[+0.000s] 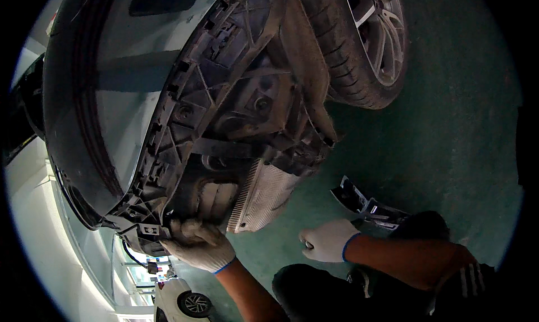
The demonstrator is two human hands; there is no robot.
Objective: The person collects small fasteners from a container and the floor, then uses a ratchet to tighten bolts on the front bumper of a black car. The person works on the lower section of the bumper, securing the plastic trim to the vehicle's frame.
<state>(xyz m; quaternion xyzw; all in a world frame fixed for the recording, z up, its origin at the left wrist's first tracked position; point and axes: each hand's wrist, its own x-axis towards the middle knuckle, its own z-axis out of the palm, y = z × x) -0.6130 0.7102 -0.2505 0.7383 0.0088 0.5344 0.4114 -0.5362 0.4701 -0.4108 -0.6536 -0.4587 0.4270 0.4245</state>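
Observation:
A car's corner with its outer cover off fills the upper middle, showing a dusty black plastic bumper bracket (182, 111) along the body panel's edge. My left hand (199, 246), in a whitish work glove, is at the bracket's lower end. Its fingers are curled and the thumb lies along the plastic edge; what sits under the fingertips is hidden. Off to the right, my right hand (330, 240) hangs above the floor, gloved too, fingers curled in toward the thumb. Whatever those fingers hold, if anything, I cannot make out. Beside the left hand is a ribbed silver heat shield (264, 195).
A wheel (365, 46) with a dirty tyre stands at the upper right. On the green floor (455, 136) lies a black and silver trim piece (370, 205), close to my right forearm. A dark connector (151, 267) hangs below the bracket. Another white car (177, 299) is parked beyond.

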